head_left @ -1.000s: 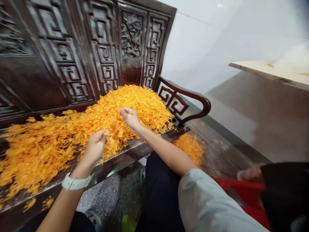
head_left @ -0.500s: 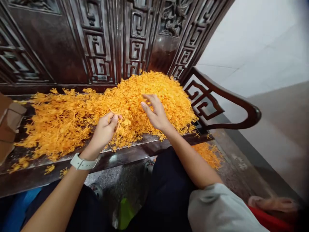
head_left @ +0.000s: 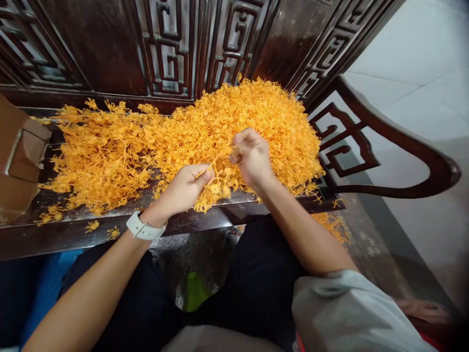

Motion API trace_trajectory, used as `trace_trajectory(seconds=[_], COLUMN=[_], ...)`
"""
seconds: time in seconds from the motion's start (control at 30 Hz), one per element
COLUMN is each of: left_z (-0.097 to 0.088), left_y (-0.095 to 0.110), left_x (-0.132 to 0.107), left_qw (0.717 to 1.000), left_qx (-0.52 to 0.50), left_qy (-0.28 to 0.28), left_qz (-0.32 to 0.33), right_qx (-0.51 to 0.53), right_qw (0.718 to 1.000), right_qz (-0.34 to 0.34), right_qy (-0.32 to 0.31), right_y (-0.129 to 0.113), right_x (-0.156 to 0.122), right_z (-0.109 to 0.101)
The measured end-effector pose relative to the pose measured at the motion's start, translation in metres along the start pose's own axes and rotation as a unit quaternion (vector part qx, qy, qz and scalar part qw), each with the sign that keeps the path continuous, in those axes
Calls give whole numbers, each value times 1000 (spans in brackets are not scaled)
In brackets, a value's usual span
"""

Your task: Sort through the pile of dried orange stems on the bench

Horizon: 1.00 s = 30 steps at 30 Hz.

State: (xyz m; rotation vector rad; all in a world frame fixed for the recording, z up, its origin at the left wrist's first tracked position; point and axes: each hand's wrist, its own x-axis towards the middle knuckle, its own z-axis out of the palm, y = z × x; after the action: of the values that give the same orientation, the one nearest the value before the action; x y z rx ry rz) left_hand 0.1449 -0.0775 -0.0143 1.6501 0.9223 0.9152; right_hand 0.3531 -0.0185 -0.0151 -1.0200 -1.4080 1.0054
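Head view: orange sprig [head_left: 217, 189] before the heap [head_left: 271, 112] on the bench [head_left: 183, 223].
Left hand [head_left: 185, 188]: fingers pinched on sprig; steady hold suits.
Right hand [head_left: 252, 159]: fingers curled, hold blurred, cannot tell; gentle pulls suit.

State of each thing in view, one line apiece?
left hand, pinching the orange sprig
right hand, fingers curled; blurred, grip unclear
orange sprig, branched, held
orange heap, piled loosely on the wooden bench
white wristband, fastened
cardboard box, cut off by frame; open or shut unclear
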Motion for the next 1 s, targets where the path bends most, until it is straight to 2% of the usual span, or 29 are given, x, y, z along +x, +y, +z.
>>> trace_trajectory(seconds=[0.07, 0.1, 0.23, 0.3, 0.37, 0.43, 0.5, 0.6, 0.67, 0.7, 0.83, 1.0], left_z=[-1, -3, -19, -26, -30, -28, -24, -17, -15, -15, -16, -6], left_y=[-1, -1, -6, -7, -6, -6, -7, -9, -9, -8, -2, 1], left_x=[-5, -7, -8, -7, -6, -6, -6, -7, -8, -9, -13, -7], left_qw=[1000, 1000, 994, 988, 985, 986, 989, 991, 992, 991, 993, 996], left_qx=[-10, -14, -49, -66, -74, -78, -74, -74, -89, -100, -93, -66], left_qy=[6, 19, 97, 135, 148, 131, 110, 87, 57, 40, -5, -7], left_qz=[15, 15, -22, -43, -57, -61, -61, -67, -73, -76, -76, -55], right_qx=[-1, -6, -53, -99, -159, -199, -182, -84, -20, 5, 60, 22], right_qw=[998, 997, 998, 994, 985, 976, 980, 995, 990, 987, 988, 997], right_qz=[-19, -25, -31, -50, -67, -80, -77, -1, 55, 70, 76, 43], right_qy=[62, 66, 23, 17, 24, 40, 37, -61, -131, -145, -121, -65], right_y=[1, 1, 7, 14, 20, 18, 7, -15, -26, -29, -25, -10], right_x=[9, 12, 10, 9, 7, 2, -9, -27, -35, -37, -34, -24], right_z=[-17, -24, -41, -43, -41, -33, -17, 11, 23, 26, 23, 23])
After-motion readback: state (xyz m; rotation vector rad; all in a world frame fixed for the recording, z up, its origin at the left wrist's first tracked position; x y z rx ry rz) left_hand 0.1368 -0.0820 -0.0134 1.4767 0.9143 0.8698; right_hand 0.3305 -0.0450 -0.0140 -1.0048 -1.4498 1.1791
